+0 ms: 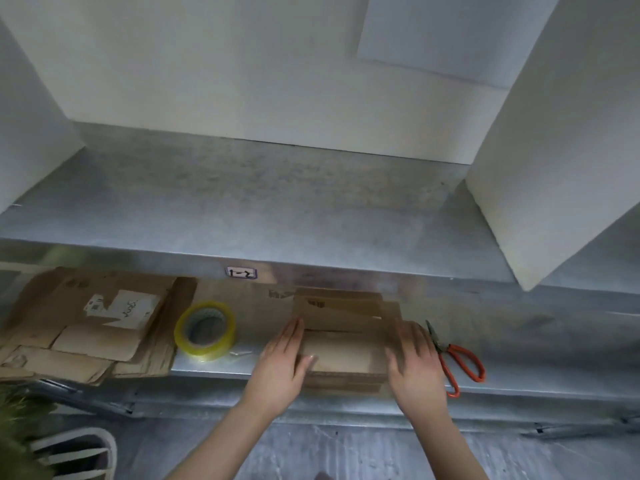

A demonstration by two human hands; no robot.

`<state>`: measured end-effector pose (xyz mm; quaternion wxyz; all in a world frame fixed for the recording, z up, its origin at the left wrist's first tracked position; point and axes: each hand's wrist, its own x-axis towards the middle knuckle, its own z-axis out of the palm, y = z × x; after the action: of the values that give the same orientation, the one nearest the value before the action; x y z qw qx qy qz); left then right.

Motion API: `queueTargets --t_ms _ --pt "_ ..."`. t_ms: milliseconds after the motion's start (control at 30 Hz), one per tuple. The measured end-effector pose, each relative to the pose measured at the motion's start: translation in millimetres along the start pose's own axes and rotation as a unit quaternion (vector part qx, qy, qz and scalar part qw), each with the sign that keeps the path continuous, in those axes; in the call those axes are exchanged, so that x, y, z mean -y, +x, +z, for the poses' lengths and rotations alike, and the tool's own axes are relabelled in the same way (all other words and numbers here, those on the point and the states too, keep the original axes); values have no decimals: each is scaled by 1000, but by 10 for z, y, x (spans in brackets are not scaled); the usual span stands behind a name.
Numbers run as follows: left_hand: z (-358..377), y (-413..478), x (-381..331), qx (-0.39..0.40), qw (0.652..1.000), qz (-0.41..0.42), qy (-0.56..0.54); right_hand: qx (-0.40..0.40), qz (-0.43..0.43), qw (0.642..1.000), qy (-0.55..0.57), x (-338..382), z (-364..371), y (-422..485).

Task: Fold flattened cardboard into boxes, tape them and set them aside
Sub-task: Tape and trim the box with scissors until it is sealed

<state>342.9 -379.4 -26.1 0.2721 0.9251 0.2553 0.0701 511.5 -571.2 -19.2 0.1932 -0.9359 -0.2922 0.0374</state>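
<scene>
A small brown cardboard box (pixel 344 351) sits on the lower metal shelf (pixel 540 337), its far flaps standing up. My left hand (pixel 282 362) presses flat against the box's left side, fingers straight, thumb lying on the near top flap. My right hand (pixel 415 358) lies against the right side with straight fingers; it is blurred. A roll of clear yellowish tape (pixel 205 330) lies left of the box. A stack of flattened cardboard (pixel 93 323) fills the shelf's left end.
Orange-handled scissors (pixel 457 358) lie just right of my right hand. The upper metal shelf (pixel 263 209) overhangs the box, with white panels (pixel 554 150) at its sides. A white wire basket (pixel 79 455) stands on the floor at bottom left.
</scene>
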Motion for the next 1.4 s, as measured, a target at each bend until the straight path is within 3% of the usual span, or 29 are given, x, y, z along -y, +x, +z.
queueTargets --t_ms 167,300,467,667,900,1033,1133,1233,1333,1400 --pt "176 -13 -70 19 969 -85 -232 123 13 981 152 -155 10 122" --pt "231 -1 -78 18 935 -110 -336 143 14 970 197 -239 -24 171" --pt "217 -12 -82 15 993 -47 -105 179 -13 973 142 -189 -39 98" --pt "61 126 -112 -7 986 -74 -149 170 -26 968 184 -292 -39 132" --pt "30 135 -186 -27 990 -91 -101 214 -83 954 193 -396 -115 171" --pt "-279 355 24 55 996 -64 1 205 -93 962 156 -444 -108 154" --pt "-439 533 93 203 976 -53 -53 114 -17 986 120 -345 -115 35" --pt "-499 574 130 277 959 -36 -54 23 87 987 137 -198 -32 -202" --pt "-581 516 199 315 949 -4 0 12 204 947 248 -18 41 -402" --pt "-576 419 273 292 956 13 16 49 257 912 316 86 53 -486"
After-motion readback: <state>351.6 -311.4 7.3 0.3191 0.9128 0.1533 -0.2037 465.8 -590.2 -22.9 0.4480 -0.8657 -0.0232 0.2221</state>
